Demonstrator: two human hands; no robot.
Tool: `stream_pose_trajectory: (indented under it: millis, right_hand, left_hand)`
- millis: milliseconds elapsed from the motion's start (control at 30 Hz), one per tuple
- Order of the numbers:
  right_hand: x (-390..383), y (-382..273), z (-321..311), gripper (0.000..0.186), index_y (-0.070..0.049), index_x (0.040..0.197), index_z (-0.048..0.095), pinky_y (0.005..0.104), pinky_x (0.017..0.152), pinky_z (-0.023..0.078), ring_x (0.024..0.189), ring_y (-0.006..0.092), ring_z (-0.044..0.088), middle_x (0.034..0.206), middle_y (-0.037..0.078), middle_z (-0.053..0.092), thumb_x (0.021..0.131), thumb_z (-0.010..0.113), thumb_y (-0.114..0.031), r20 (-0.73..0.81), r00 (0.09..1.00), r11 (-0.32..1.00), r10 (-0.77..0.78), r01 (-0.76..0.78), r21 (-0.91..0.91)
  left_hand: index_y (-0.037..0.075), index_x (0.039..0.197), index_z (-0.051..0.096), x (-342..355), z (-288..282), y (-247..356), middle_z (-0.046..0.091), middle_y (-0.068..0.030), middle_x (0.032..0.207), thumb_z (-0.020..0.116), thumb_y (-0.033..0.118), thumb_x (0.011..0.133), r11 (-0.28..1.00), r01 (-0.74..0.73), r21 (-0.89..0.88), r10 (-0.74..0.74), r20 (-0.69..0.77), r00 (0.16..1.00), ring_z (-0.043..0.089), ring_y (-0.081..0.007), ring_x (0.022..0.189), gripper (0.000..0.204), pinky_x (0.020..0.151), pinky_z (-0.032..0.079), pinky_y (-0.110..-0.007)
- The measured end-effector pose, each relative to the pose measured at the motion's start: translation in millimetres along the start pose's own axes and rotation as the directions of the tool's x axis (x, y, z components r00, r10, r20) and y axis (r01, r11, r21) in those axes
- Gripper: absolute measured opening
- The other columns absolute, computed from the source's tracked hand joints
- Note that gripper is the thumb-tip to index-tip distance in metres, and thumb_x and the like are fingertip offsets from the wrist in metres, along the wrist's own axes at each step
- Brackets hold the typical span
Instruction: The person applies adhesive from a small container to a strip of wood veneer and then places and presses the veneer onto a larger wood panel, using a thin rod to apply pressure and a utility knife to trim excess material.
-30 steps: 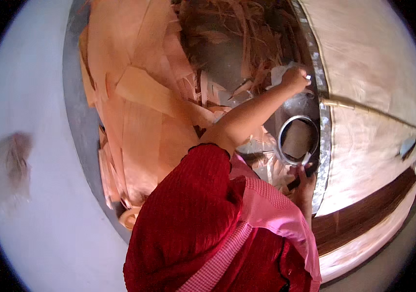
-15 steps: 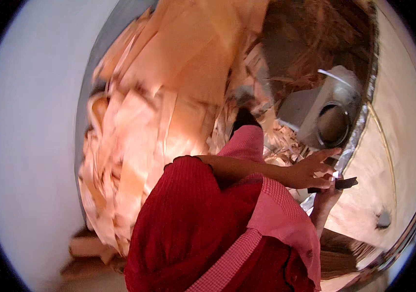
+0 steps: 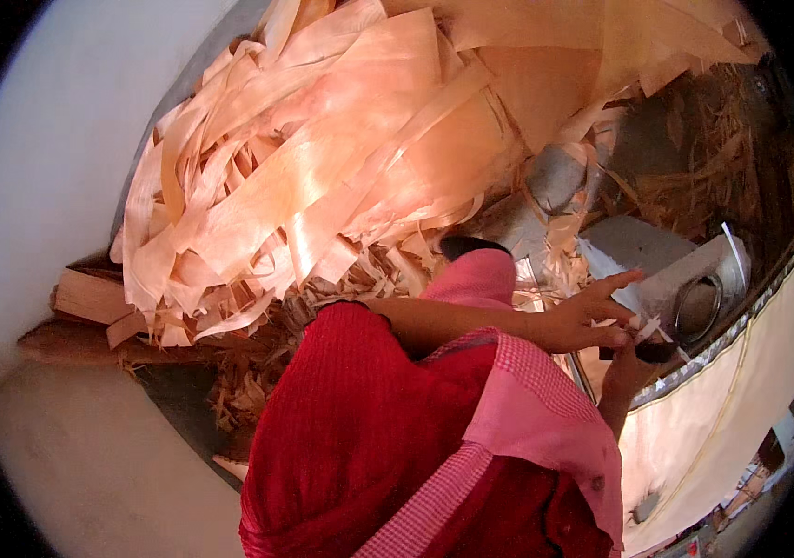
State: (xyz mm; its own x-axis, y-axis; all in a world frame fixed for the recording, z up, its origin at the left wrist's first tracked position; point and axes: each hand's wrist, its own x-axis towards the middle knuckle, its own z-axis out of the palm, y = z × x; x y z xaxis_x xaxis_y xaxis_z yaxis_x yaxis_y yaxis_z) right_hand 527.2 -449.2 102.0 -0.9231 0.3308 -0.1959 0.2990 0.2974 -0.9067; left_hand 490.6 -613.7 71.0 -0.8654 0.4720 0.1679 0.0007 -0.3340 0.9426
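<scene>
Head view. Left hand point(image 3: 588, 314) comes in from the left below a red sleeve point(image 3: 346, 349), fingers partly spread; the forefinger points toward a round metal rim point(image 3: 697, 309), the lower fingers bend toward the right hand point(image 3: 626, 374). Whether they grip anything: cannot tell.

Right hand rises from below, fingertips just beside the left's, pinching a dark piece point(image 3: 655, 352). The piece sits between the hands and the rim, at the right of the view. A small white scrap point(image 3: 648, 329) shows by the fingertips; its hold is unclear.

The rim stands tilted against a greyish wrapped bundle point(image 3: 722, 263), near the dark edge of a cream panel point(image 3: 708, 423).

Upper left to centre: large heap of thin peach-coloured sheets point(image 3: 323, 177), curled and overlapping. Narrow shreds point(image 3: 241, 377) below it. Wooden block point(image 3: 95, 296) at far left, beside a pale wall point(image 3: 44, 158).
</scene>
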Motion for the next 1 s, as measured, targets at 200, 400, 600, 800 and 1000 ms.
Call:
stream_pose_trajectory:
  millis: [200,400,600,800,1000]
  right_hand:
    - [12.8,-3.4,52.7,0.014,-0.006,0.083,0.053,0.0199,0.05,0.035,0.059,0.0074,0.046,0.069,0.0,0.051,0.074,0.065,-0.005,0.051,0.978,0.978,0.202,-0.204,0.036]
    - [20.3,-22.0,126.1,0.016,-0.003,0.083,0.052,0.017,0.044,0.033,0.051,0.0048,0.043,0.079,0.005,0.059,0.071,0.062,0.002,0.204,0.943,0.936,0.262,-0.3,0.182]
    - [17.7,-39.8,172.8,0.015,-0.004,0.081,0.053,0.0196,0.046,0.037,0.053,0.0071,0.046,0.071,0.002,0.055,0.07,0.063,0.0,0.317,0.914,0.957,0.254,-0.285,0.054]
    - [15.6,-12.2,206.1,0.025,0.0,0.091,0.054,0.0237,0.051,0.044,0.057,0.0104,0.053,0.072,0.005,0.058,0.071,0.067,-0.01,0.321,0.897,0.952,0.303,-0.27,-0.143]
    - [16.8,21.5,198.8,0.028,0.001,0.094,0.054,0.0239,0.05,0.044,0.056,0.0104,0.053,0.073,0.004,0.059,0.071,0.067,-0.01,0.338,0.844,0.906,0.416,-0.353,-0.235]
  left_hand:
    - [0.012,0.127,0.038,-17.7,-83.5,-9.3,0.021,-0.0195,0.137,0.07,0.028,0.067,0.724,0.11,0.681,0.022,-0.182,0.983,0.029,-0.0389,0.122,0.07,0.098,0.027,-0.044]
    - [0.012,0.11,0.056,-48.3,-163.5,-10.0,0.026,-0.0178,0.136,0.065,0.02,0.075,0.909,0.095,0.406,0.03,-0.29,0.957,0.027,-0.034,0.125,0.037,0.1,0.024,-0.041]
    - [0.013,0.109,0.056,-72.0,-142.7,0.6,0.022,-0.0183,0.138,0.062,0.028,0.078,0.98,0.089,0.176,-0.041,-0.262,0.964,0.021,-0.0352,0.128,0.035,0.101,0.02,-0.043]
    - [0.004,0.128,0.029,-99.0,-267.8,-11.5,0.018,-0.0202,0.139,0.062,0.05,0.067,0.006,0.51,0.86,0.032,-0.51,0.86,0.007,-0.0388,0.13,0.084,0.097,0.007,-0.061]
    - [0.011,0.13,0.03,-156.8,-504.3,-30.3,0.038,-0.0123,0.127,0.058,0.038,0.074,-0.546,0.524,0.654,-0.128,-0.683,0.719,0.036,-0.0317,0.117,0.068,0.092,0.026,-0.054]
